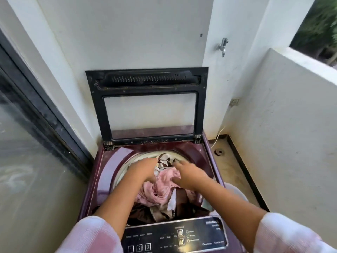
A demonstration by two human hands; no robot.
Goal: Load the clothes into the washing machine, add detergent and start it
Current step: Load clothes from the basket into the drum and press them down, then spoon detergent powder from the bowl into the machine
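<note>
A maroon top-loading washing machine (pixel 105 170) stands in a corner with its black-framed glass lid (pixel 145 106) raised against the wall. The drum holds a heap of clothes: a pink garment (pixel 160 190) on top, a brown-and-white patterned cloth (pixel 165 161) behind it, dark brown fabric (pixel 142 214) in front. My left hand (pixel 144 170) presses down on the left of the heap, fingers curled into the cloth. My right hand (pixel 189 175) grips the pink garment on the right. The black control panel (pixel 175 238) lies at the near edge.
White walls close in behind and to the right, with a metal tap (pixel 223 46) on the wall. A dark-framed glass door (pixel 36 134) runs along the left. A white basket rim (pixel 235 190) shows right of the machine. A floor drain (pixel 219 152) sits beyond.
</note>
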